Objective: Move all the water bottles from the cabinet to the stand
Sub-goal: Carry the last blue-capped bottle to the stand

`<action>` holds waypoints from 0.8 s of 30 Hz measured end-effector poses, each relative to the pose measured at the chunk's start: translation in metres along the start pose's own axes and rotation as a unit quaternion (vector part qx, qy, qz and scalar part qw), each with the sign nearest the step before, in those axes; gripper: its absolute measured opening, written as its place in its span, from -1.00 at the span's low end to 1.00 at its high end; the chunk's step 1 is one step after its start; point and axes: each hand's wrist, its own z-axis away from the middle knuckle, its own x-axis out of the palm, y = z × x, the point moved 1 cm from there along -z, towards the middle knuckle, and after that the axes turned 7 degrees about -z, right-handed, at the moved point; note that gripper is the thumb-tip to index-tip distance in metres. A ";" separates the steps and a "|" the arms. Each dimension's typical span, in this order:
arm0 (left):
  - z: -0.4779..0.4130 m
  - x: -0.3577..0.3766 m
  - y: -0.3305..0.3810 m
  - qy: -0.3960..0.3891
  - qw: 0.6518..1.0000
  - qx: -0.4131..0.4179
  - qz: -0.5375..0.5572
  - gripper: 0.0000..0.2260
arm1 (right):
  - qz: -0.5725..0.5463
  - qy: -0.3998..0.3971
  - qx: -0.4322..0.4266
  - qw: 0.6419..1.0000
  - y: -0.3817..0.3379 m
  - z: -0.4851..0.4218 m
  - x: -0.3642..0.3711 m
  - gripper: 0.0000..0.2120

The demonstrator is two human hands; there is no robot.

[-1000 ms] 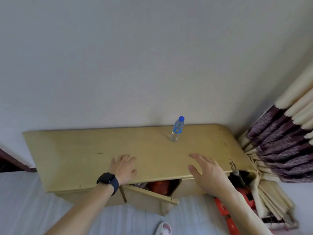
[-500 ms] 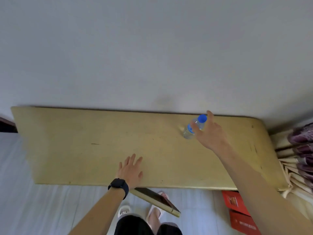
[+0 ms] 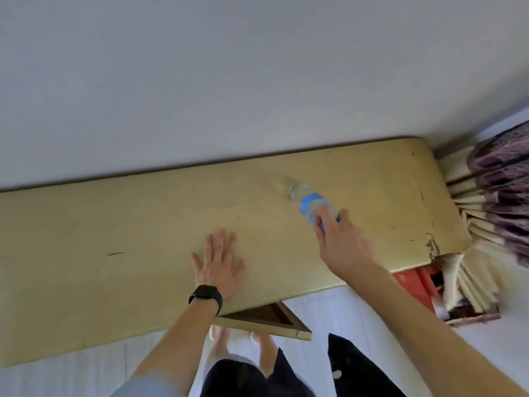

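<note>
The right hand reaches out over a long pale-yellow wooden bench, and its fingers are curled around the top end of a small clear plastic water bottle with a blue label and blue cap, covering most of the cap. The rest of the bottle runs away from those fingers toward the plain white wall, its clear base being the part farthest beyond the fingertips; the bottle is blurred, so I cannot tell whether the base rests on the bench or is just off it. The left hand lies palm down on the bench, well apart from the bottle, its fingers straight and spread wide, holding nothing. A black wristwatch sits on the wrist behind those fingers. Under that wrist, below the front edge of the bench, an open wooden door juts out. Beyond the right hand's outer side, a purple and cream pleated curtain hangs at the end of the bench, with red boxes below it
</note>
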 end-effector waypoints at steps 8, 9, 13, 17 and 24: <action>0.001 -0.064 -0.004 -0.149 0.978 0.101 -0.109 -0.47 | -0.217 0.062 0.110 0.968 0.017 0.134 0.025 -0.87; 0.005 -0.071 0.001 -0.148 0.973 0.119 -0.129 -0.48 | -0.239 0.080 0.137 0.958 0.017 0.152 0.023 -0.84; 0.032 -0.096 0.058 -0.112 0.952 0.205 -0.200 -0.50 | -0.268 0.118 0.274 0.916 0.028 0.232 0.017 -0.78; 0.086 -0.111 0.165 -0.029 0.901 0.344 -0.263 -0.51 | -0.254 0.135 0.368 0.884 0.045 0.347 0.004 -0.78; 0.314 -0.054 0.348 0.088 0.735 0.609 -0.283 -0.59 | -0.262 0.295 0.496 0.774 0.036 0.603 -0.025 -0.77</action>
